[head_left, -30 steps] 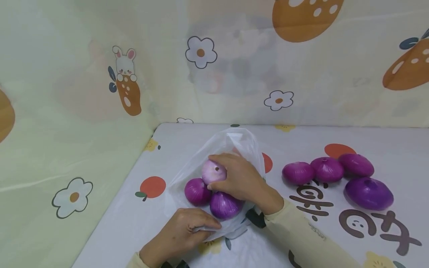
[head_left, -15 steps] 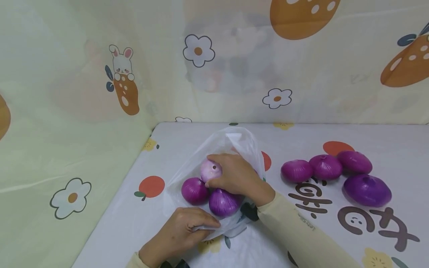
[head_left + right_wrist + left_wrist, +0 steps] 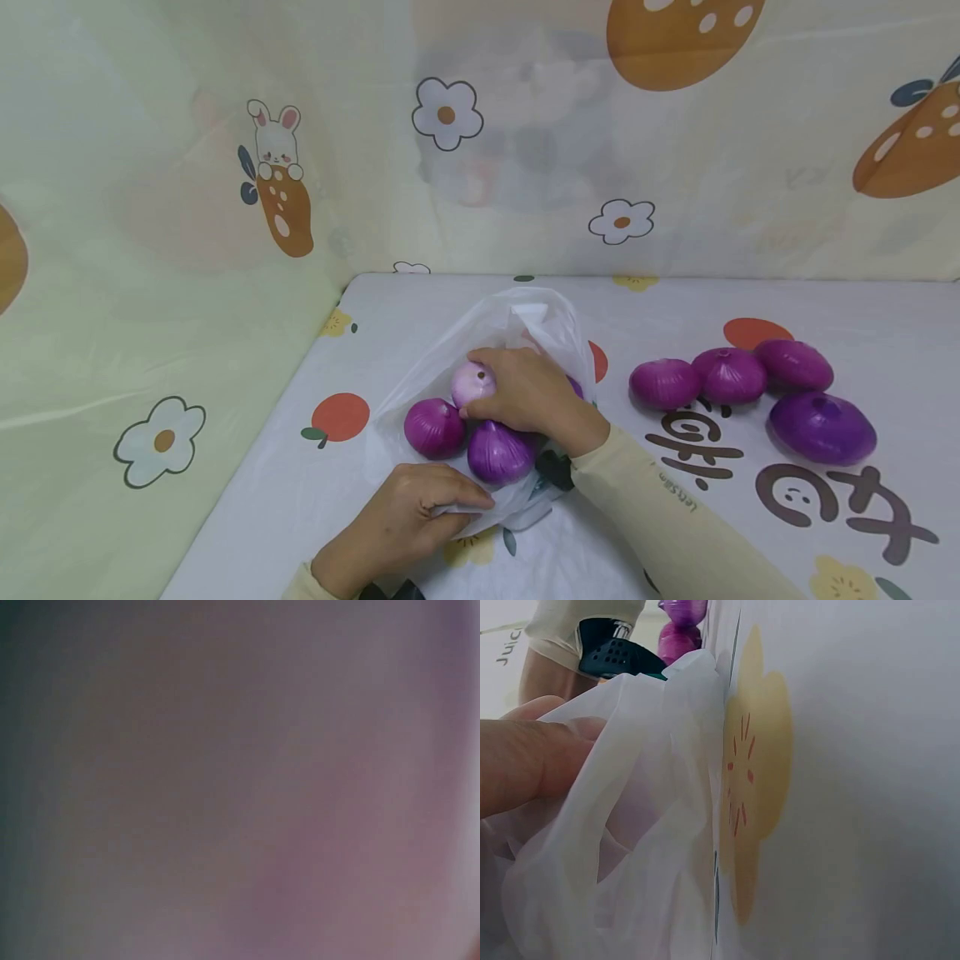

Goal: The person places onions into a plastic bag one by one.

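A translucent white plastic bag [image 3: 551,310] lies on the table with its mouth toward me. My left hand [image 3: 408,518] pinches its near edge; the left wrist view shows fingers [image 3: 532,769] on the thin plastic [image 3: 656,825]. Inside the bag, my right hand [image 3: 531,393] grips a pale pink-white onion [image 3: 471,384], thumb on the near side and fingers over the far side. Left of that onion sits a magenta onion [image 3: 433,428], and nearer me a purple onion [image 3: 500,454]. Another purple onion [image 3: 577,387] peeks out behind the right hand. The right wrist view is too blurred to read.
To the right, outside the bag, are a small magenta onion [image 3: 664,383], two more magenta onions [image 3: 729,375] beside it, and a dark purple onion [image 3: 823,428] in front. A printed sheet [image 3: 510,150] walls off the back and left of the table [image 3: 292,483].
My right hand, still on the pale onion, has shifted very slightly left, and a purple onion now shows behind it. My left hand keeps its hold on the bag's edge.
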{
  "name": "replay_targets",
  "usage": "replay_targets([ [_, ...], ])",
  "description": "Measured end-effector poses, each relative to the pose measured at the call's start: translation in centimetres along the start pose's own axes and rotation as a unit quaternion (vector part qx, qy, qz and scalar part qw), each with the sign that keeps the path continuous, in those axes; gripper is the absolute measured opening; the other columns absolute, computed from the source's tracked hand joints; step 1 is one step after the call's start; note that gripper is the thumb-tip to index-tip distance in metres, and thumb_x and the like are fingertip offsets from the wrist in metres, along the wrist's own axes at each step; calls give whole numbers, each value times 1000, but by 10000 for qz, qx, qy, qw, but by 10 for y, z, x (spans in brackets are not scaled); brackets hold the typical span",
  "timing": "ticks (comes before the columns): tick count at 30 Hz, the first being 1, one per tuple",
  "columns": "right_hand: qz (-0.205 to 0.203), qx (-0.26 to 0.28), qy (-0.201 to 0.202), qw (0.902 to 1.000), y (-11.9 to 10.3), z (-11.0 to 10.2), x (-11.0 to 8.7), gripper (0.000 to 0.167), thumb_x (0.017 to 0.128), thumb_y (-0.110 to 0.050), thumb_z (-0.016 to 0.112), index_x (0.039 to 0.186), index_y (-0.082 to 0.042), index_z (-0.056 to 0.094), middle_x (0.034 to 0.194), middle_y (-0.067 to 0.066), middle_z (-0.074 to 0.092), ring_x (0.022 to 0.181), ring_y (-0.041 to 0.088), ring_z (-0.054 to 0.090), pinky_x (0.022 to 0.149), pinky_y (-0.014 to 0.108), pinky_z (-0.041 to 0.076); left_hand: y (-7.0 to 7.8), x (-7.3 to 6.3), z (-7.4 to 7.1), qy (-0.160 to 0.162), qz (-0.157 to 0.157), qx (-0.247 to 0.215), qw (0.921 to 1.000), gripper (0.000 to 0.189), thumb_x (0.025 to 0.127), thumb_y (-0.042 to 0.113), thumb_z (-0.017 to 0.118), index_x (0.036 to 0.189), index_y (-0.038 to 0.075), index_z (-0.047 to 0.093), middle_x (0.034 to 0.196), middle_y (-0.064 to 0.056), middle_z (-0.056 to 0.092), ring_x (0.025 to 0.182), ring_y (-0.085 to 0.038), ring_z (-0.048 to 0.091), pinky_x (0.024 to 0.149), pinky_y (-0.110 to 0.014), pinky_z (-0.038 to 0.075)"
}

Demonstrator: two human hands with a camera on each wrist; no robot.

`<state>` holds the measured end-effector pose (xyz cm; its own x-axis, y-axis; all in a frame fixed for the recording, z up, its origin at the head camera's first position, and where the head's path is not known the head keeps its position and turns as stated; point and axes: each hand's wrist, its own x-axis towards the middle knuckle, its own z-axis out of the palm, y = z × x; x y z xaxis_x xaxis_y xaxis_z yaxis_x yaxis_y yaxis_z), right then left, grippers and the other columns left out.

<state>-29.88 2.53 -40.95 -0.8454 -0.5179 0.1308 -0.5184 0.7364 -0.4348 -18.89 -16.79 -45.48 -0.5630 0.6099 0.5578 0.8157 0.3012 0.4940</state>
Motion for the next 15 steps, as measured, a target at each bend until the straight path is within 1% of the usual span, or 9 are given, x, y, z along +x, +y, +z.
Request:
replay_targets([
  [3, 13, 8, -2, 10000, 0, 0, -1, 70, 79, -40, 87, 138, -7, 66, 124, 11, 74, 114, 31, 69, 121, 51, 34, 1, 0, 0, -54, -223, -99, 9997, 28, 80, -12, 76, 99, 8, 82, 96, 1, 80, 94, -5, 74, 86, -18, 57],
  [5, 7, 0, -13, 10000, 0, 0, -1, 71, 79, -41, 86, 138, -7, 66, 124, 11, 74, 114, 31, 69, 123, 52, 30, 2, -1, 0, -64, -351, -162, 9992, 28, 80, -11, 76, 99, 8, 82, 96, 1, 80, 94, -5, 74, 86, -18, 57],
  [7, 15, -15, -19, 10000, 0, 1, -1, 71, 80, -41, 86, 139, -7, 65, 124, 11, 74, 114, 31, 69, 122, 51, 31, 2, -1, 0, -65, -370, -178, 9991, 28, 80, -11, 76, 99, 8, 82, 96, 1, 80, 94, -5, 74, 86, -18, 57],
  [9, 18, -34, -26, 10000, 1, 1, -1, 71, 80, -41, 86, 139, -7, 65, 125, 11, 74, 115, 31, 68, 123, 51, 30, 2, 0, 1, -58, -305, -170, 9994, 28, 80, -12, 76, 99, 8, 82, 96, 1, 80, 94, -5, 74, 86, -18, 57],
  [12, -29, -54, -34, 10000, 2, 1, -2, 72, 81, -41, 85, 140, -7, 64, 127, 11, 73, 118, 31, 67, 126, 52, 24, 1, 0, 1, -24, -92, -92, 9999, 30, 79, -13, 76, 100, 8, 82, 96, 1, 80, 93, -6, 74, 86, -18, 58],
  [14, -104, -43, -1, 9999, 2, 1, -2, 72, 82, -41, 85, 141, -6, 64, 129, 11, 72, 120, 31, 66, 127, 53, 21, 0, -1, 1, 1, -9, -60, 10000, 31, 79, -13, 76, 101, 9, 82, 96, 1, 80, 93, -6, 74, 86, -18, 58],
  [15, -152, -11, 41, 9999, 3, 2, -2, 72, 82, -41, 85, 141, -6, 64, 130, 11, 72, 121, 31, 66, 126, 53, 24, 0, -1, 2, 16, 40, -35, 10000, 31, 79, -13, 76, 101, 9, 82, 96, 1, 80, 93, -7, 74, 85, -18, 58],
])
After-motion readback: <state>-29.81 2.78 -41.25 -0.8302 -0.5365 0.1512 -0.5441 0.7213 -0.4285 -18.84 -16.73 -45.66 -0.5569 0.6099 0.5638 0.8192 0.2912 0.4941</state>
